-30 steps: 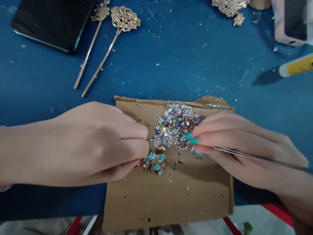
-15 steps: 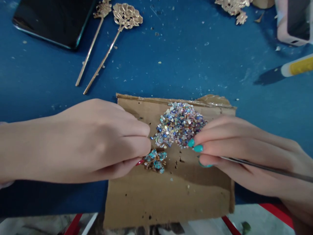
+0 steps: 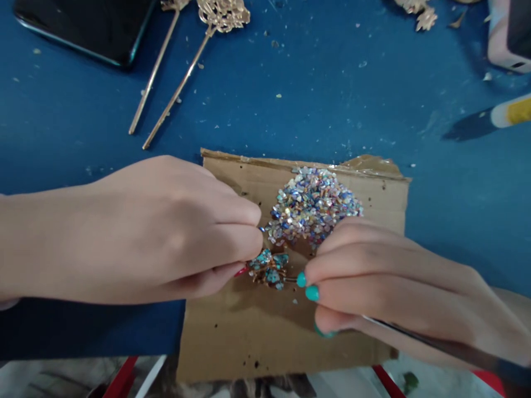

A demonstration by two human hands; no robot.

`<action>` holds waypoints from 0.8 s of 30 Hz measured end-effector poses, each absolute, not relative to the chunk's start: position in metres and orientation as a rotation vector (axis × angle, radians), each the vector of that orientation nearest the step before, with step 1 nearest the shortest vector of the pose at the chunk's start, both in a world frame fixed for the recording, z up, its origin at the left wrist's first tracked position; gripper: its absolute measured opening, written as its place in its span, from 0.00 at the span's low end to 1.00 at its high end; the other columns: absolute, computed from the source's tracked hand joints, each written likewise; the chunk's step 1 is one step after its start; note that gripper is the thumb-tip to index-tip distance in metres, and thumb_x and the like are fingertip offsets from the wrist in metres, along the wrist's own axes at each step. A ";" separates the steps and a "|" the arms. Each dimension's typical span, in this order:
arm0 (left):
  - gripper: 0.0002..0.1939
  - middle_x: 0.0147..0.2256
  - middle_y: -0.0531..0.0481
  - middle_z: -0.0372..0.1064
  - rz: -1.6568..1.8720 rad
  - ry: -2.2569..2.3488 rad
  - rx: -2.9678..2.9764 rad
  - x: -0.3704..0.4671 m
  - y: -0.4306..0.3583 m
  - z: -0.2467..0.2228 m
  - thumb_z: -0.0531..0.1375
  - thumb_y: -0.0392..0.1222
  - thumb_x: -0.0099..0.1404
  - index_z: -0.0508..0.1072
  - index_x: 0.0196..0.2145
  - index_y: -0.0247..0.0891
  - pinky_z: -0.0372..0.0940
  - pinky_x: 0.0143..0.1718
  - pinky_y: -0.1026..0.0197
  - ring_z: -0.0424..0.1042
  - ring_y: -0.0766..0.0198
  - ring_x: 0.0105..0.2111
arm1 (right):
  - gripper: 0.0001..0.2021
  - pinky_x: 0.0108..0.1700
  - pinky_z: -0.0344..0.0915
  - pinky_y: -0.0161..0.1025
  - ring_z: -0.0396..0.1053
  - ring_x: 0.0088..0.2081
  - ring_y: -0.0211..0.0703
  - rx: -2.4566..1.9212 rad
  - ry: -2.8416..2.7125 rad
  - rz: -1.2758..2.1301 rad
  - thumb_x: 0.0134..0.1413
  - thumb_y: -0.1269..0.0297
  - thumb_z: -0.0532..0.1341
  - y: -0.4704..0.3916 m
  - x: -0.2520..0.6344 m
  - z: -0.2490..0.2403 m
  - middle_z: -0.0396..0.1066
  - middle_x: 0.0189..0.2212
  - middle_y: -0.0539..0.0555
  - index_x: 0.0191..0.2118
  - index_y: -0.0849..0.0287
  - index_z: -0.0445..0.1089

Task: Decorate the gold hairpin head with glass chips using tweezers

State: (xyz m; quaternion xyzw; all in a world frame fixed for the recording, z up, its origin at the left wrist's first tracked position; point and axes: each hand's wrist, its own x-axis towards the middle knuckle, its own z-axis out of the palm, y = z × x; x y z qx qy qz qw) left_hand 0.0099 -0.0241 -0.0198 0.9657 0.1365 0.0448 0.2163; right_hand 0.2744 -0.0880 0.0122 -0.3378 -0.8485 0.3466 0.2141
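Note:
Fingers pinched, my left hand [image 3: 182,232] grips the left side of a small gold flower-like ornament [image 3: 270,268] set with turquoise-blue chips. My right hand [image 3: 385,276], with turquoise nails, is closed around metal tweezers [image 3: 418,334]. Their thin tip reaches the ornament's right edge from between my fingertips; whether a chip is in the tip I cannot tell. Just behind both hands lies a pile of small iridescent shell-like chips [image 3: 313,202], partly covered by my right fingers. Pile and ornament are both over a piece of cardboard [image 3: 232,342].
Two gold hairpins [image 3: 178,91] with openwork heads lie at the back left, beside a black phone [image 3: 87,27]. At the back right are another gold ornament [image 3: 425,16], a pale device [image 3: 506,47] and a yellow-and-white pen-like object [image 3: 512,112]. The blue table [image 3: 323,121] has scattered specks.
My right hand has moved left and toward me, from the chip pile to the ornament, bringing the tweezer tip to it. My left hand keeps its hold. The whole view has shifted slightly.

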 end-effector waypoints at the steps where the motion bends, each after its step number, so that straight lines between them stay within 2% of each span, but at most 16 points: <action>1: 0.17 0.27 0.59 0.63 0.101 0.309 2.693 0.009 -0.021 -0.019 0.48 0.45 0.77 0.70 0.32 0.44 0.48 0.29 0.60 0.58 0.68 0.25 | 0.03 0.48 0.75 0.36 0.75 0.40 0.36 -0.936 -2.364 0.967 0.62 0.70 0.64 -0.087 0.275 0.015 0.79 0.37 0.53 0.36 0.63 0.72; 11: 0.12 0.27 0.58 0.61 0.155 0.275 2.668 0.008 -0.014 -0.018 0.49 0.41 0.75 0.69 0.34 0.44 0.47 0.27 0.60 0.57 0.66 0.24 | 0.04 0.49 0.76 0.36 0.75 0.41 0.35 -0.890 -2.395 0.934 0.64 0.68 0.63 -0.087 0.274 0.013 0.79 0.36 0.52 0.37 0.62 0.73; 20: 0.11 0.27 0.58 0.60 0.178 0.259 2.634 0.009 -0.013 -0.020 0.49 0.41 0.76 0.67 0.35 0.45 0.46 0.27 0.59 0.55 0.64 0.24 | 0.04 0.49 0.75 0.36 0.75 0.40 0.35 -0.916 -2.362 0.956 0.64 0.70 0.63 -0.086 0.272 0.012 0.79 0.35 0.52 0.36 0.64 0.73; 22: 0.11 0.27 0.58 0.60 0.187 0.250 2.641 0.009 -0.013 -0.021 0.49 0.42 0.76 0.67 0.35 0.45 0.46 0.28 0.60 0.55 0.65 0.24 | 0.05 0.46 0.75 0.35 0.76 0.39 0.34 -0.855 -2.344 0.913 0.65 0.70 0.62 -0.082 0.272 0.011 0.79 0.34 0.52 0.36 0.63 0.73; 24: 0.11 0.28 0.58 0.60 0.194 0.250 2.641 0.010 -0.013 -0.022 0.50 0.42 0.76 0.67 0.36 0.44 0.46 0.28 0.60 0.55 0.65 0.24 | 0.03 0.47 0.76 0.35 0.76 0.41 0.35 -0.833 -2.404 0.978 0.64 0.71 0.63 -0.079 0.274 0.011 0.79 0.36 0.54 0.38 0.64 0.73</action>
